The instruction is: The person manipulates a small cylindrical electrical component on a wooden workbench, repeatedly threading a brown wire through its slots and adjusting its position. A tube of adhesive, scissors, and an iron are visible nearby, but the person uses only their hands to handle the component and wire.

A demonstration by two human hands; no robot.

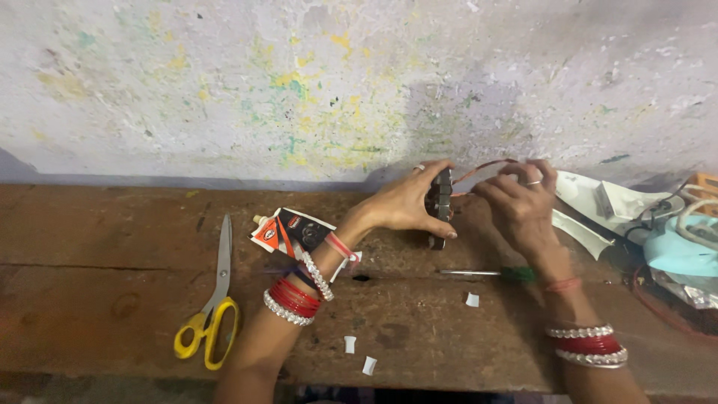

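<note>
Paint-flecked plaster [314,82], grey with spots of yellow and green, rises behind a worn wooden bench [97,254] where a person works with both hands up near the wall. Far left on the planks lie yellow-handled scissors [213,307], blades closed and pointing away, set well apart from the hands but within a reach. Next along, a squeezed glue tube [295,230] in red, black and white rests just beside the left wrist, its nozzle toward the scissors. A few small white paper scraps [359,355] are scattered near the front edge. The left hand [404,203] is curled, thumb below and fingers over the top, pinching a small dark block-shaped part [443,206] and holding it upright, seemingly so its right face is turned to the other hand. The right hand [520,206] is half closed just beside the part, fingertips gathered on a thin reddish wire [486,166] that loops from the part over the fingers; I cannot tell exactly how it grips. Below the hands a green-handled screwdriver [493,274] lies flat, tip pointing left. On the right, white plastic housing pieces [598,202] and a pale blue piece [677,251] with cables are pushed aside.
</note>
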